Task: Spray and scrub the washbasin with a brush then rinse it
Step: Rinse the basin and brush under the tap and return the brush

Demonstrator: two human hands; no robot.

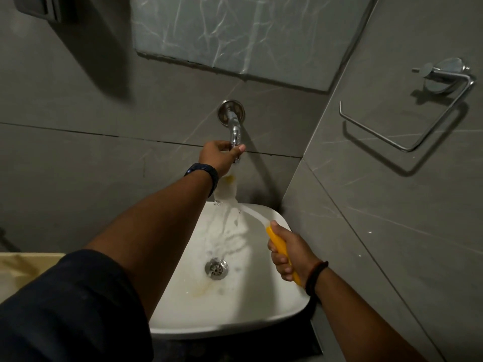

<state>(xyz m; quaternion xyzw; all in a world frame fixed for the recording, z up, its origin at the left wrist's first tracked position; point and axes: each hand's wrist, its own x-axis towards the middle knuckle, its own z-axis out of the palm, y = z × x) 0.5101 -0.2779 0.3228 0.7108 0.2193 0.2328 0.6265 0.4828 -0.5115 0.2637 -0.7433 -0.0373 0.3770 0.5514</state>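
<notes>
Our left hand grips the wall tap as water streams into the white washbasin; our right hand clasps the yellow-handled brush, head under the flow.

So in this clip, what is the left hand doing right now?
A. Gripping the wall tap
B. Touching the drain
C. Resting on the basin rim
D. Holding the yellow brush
A: the left hand is closed on the tap with water running, while the right hand holds the brush.
</notes>
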